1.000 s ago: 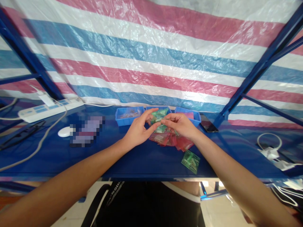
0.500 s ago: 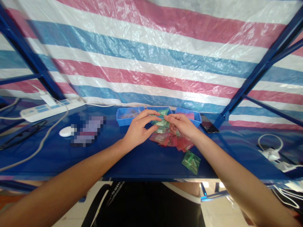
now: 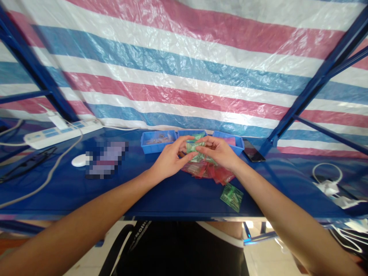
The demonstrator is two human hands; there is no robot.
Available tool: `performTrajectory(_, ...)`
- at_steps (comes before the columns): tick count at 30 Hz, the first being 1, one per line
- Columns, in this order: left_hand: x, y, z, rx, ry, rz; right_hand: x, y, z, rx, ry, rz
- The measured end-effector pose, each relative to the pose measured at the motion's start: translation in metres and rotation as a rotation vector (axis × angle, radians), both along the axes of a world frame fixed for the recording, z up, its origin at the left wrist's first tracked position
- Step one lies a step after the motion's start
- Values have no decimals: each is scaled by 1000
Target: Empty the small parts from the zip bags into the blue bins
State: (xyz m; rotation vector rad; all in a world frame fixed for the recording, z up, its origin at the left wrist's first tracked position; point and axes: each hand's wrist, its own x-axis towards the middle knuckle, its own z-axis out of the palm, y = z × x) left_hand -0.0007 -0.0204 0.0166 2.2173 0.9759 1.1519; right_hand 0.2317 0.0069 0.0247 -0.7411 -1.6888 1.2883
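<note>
A small green plastic bag [image 3: 193,147] is held between my two hands over the middle of the blue table. My left hand [image 3: 170,158] grips its left side, thumb below and fingers above. On the other side my right hand [image 3: 222,154] pinches it, fingers curled. Under the hands lies a pile of red plastic bags [image 3: 201,170], with some green ones partly hidden behind the fingers. Closer to the front edge, one green bag [image 3: 232,197] with thin metal pieces inside lies flat by my right forearm.
Three blue trays stand at the back: the left tray [image 3: 155,148] holds small pieces, the middle tray [image 3: 184,133] green bags, the right tray [image 3: 239,145] something pink. A phone [image 3: 253,150], white mouse [image 3: 80,160], power strip [image 3: 61,133] and cables lie around.
My left fingers have closed from a spread pose onto the green bag. My right hand's grip has shifted, and the bag shows more fully between both hands.
</note>
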Motion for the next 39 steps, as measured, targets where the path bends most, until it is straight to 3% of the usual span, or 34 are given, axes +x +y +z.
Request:
performTrajectory(5,4,1,0,169,35,-58,4,3,1,-10,14,-87)
performTrajectory(13,-4,5,3,315,31,37,0,-1,6,-118,4,-16)
performTrajectory(17,-3,6,2,267,30,143,1,1,2,-152,-18,-14)
performTrajectory(21,-2,5,-2,166,50,233,4,2,1,-32,-104,-44)
performTrajectory(25,-3,5,-3,145,85,172,3,-2,4,53,-150,-56)
performTrajectory(30,-1,3,2,252,72,56,4,-2,5,65,-155,-108)
performTrajectory(34,-2,5,3,383,102,-9,7,1,2,-50,-63,-123)
performTrajectory(39,-3,6,4,470,111,25,5,-4,4,-194,35,22)
